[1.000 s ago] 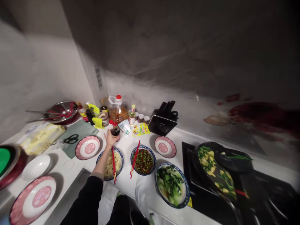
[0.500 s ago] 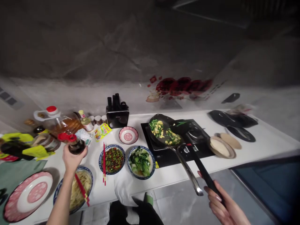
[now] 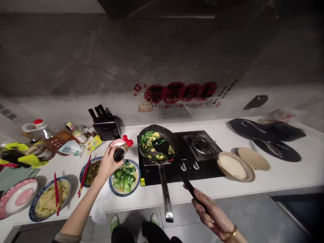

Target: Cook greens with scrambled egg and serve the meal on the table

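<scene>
Carrying the dark bottle [image 3: 118, 154] closer to the centre-frame pan [image 3: 167, 133], left hand [image 3: 109, 164] closed around it.
Lower right, right hand [image 3: 209, 210] grips the spatula [image 3: 190, 188].

dim grey marbled wall [image 3: 76, 60] above a white counter [image 3: 286, 175]

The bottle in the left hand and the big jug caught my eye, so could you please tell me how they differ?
The bottle is tilted in the left hand, whereas the jug stands on the counter. The bottle looks nearly black below its neck, while the jug looks amber. The bottle is much smaller than the jug. Both have red caps.
</scene>
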Demonstrator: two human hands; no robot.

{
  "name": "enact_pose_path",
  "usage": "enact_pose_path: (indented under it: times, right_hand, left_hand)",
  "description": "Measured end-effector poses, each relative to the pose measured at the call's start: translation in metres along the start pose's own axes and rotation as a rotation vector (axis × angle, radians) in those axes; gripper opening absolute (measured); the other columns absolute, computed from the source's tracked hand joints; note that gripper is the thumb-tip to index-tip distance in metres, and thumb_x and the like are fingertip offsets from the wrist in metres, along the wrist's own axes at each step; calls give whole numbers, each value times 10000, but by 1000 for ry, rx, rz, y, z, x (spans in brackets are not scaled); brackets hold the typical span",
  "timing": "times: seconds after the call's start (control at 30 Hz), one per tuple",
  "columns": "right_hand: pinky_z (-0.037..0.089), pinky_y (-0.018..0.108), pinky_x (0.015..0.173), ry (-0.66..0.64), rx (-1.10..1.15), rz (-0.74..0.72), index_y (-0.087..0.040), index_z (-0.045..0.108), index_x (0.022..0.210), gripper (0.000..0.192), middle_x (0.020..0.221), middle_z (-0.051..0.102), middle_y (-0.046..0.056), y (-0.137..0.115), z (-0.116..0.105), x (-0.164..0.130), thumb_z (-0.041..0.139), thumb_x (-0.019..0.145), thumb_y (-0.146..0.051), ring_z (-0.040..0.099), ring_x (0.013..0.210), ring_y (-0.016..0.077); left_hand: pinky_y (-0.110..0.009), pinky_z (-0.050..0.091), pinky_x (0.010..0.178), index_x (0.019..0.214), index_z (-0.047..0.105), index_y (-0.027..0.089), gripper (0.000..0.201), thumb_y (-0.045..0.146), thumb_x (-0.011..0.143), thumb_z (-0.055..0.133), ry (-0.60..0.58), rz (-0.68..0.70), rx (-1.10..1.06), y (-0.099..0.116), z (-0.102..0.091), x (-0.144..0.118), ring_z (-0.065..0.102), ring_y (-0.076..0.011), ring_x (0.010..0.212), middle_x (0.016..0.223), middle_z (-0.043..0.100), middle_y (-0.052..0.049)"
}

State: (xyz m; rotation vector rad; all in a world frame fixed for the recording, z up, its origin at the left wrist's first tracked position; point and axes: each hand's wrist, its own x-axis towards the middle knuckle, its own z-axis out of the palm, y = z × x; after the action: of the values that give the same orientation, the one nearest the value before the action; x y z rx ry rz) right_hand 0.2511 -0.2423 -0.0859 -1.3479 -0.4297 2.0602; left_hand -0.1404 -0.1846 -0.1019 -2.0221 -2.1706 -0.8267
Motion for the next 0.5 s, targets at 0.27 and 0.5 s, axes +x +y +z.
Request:
enact_pose_path:
  times: [0.27, 0.5]
  right_hand:
    - [52, 112, 297, -155, -40, 56, -203, 494, 1143, 608, 466, 354, -126, -13, -35, 14, 714, 639, -463, 123, 316, -20]
    - [43, 125, 303, -202, -46, 69, -205, 516, 1111, 529, 465, 367, -121, -14, -45, 18, 667, 688, -485, 153, 301, -16]
  left_hand:
    - [-371, 446, 871, 1256, 422, 187, 611, 257, 679, 609, -276, 73, 229, 55, 34, 16, 517, -286, 1077, 1161, 497, -135]
    - [-403, 399, 916, 1251, 440, 184, 605, 215, 671, 609, -383, 140, 352, 72, 44, 19, 501, -304, 1068, 1157, 497, -145]
